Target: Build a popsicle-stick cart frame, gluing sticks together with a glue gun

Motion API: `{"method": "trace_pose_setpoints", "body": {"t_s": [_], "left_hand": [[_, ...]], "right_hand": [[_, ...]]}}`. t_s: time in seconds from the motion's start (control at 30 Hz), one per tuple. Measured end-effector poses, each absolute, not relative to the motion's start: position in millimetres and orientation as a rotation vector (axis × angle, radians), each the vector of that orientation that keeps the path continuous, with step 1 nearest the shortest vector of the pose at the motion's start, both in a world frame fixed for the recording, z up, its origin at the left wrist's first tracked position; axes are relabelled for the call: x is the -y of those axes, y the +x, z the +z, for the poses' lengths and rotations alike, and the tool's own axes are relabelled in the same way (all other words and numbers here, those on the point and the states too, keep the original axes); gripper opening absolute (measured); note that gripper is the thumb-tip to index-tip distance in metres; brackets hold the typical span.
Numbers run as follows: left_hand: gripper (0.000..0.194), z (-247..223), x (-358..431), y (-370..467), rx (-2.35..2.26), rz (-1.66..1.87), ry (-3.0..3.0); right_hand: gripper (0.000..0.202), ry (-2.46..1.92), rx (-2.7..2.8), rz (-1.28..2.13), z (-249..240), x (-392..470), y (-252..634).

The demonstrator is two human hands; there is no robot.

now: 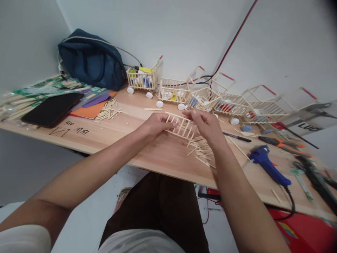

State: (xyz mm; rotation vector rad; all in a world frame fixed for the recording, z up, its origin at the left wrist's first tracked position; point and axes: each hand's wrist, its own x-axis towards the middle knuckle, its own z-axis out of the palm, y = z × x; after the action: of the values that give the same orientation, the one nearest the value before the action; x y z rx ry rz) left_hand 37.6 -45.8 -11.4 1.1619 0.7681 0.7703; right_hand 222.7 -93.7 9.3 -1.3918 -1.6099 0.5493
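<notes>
Above the table's middle I hold a small ladder-like frame of thin wooden sticks (181, 127), tilted, with several crossbars between two rails. My left hand (157, 125) is closed on its left end, thumb over the front. My right hand (206, 125) is at the upper right corner with bent fingers, seemingly pinching it; the fingertips are partly hidden. Below the right hand lies a loose heap of short wooden sticks (202, 149). Behind the frame stand several miniature stick shopping carts (173, 88) with white wheels and red-tipped handles.
A blue hot glue gun (270, 165) lies at right, near orange-handled pliers (281, 142) and a black pen-like tool (238, 137). At left are a dark tablet or phone (51, 110), another stick pile (109, 110) and a blue bag (92, 61). The table's front edge is close.
</notes>
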Motion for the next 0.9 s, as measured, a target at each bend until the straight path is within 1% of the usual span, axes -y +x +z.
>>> {"method": "trace_pose_setpoints", "body": {"t_s": [0.07, 0.13, 0.23, 0.3, 0.4, 0.53, 0.7, 0.8, 0.9], "left_hand": [[0.012, -11.1, 45.3, 37.4, -0.783, 0.773, 1.158], [0.011, -10.0, 45.1, 37.1, -0.79, 0.776, 1.153], [0.011, -8.5, 44.7, 36.3, -0.795, 0.782, 1.142], [0.013, -8.4, 44.0, 35.6, -0.791, 0.791, 1.138], [0.017, -9.2, 42.6, 34.9, -0.774, 0.807, 1.141], [0.019, -9.6, 41.2, 34.8, -0.794, 0.836, 1.121], [0.014, -8.6, 40.1, 33.1, -0.807, 0.856, 1.101], [0.016, -8.9, 39.5, 31.7, -0.818, 0.854, 1.094], [0.02, -9.7, 38.9, 31.2, -0.842, 0.848, 1.085]], "right_hand": [[0.047, -1.388, 1.495, 0.612, 5.9, 92.1, 227.9], [0.048, -1.428, 1.434, 0.6, 4.5, 91.8, 236.0], [0.036, -1.53, 1.487, 0.516, 7.7, 95.4, 253.4], [0.027, -1.6, 1.611, 0.465, 11.3, 100.4, 266.4], [0.018, -1.756, 1.828, 0.315, 13.8, 109.4, 283.0], [0.014, -1.895, 1.985, 0.164, 10.1, 114.5, 290.9], [0.008, -1.834, 2.071, 0.207, 2.6, 101.7, 274.9], [0.003, -1.88, 2.107, 0.198, -2.8, 90.1, 263.4], [0.008, -1.951, 2.151, 0.175, -5.9, 83.8, 260.6]]}}
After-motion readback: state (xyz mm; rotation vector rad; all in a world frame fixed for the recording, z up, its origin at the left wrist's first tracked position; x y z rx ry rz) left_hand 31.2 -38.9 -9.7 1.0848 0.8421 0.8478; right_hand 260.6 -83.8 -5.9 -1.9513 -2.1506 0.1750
